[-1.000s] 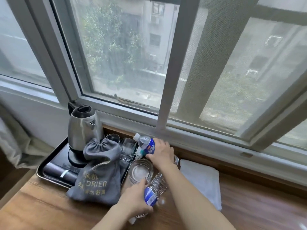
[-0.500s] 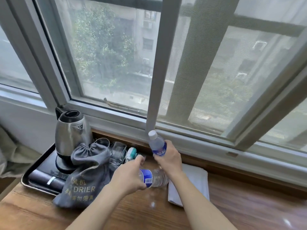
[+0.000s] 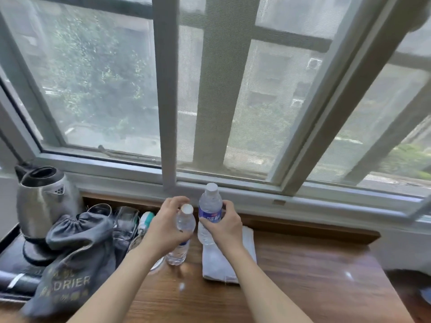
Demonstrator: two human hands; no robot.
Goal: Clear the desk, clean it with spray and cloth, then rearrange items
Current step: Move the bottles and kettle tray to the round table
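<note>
While both are held upright above the wooden surface (image 3: 303,276), one water bottle (image 3: 181,238) is gripped by the left hand (image 3: 166,229); the second bottle (image 3: 209,213) is gripped by the right hand (image 3: 225,226) over a folded white cloth (image 3: 221,264).

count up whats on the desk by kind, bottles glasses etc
water bottles: 2, one in each hand
drinking glasses: 2
kettle: 1
grey drier bag: 1
white cloth: 1
black tray: 1
total: 8
</note>
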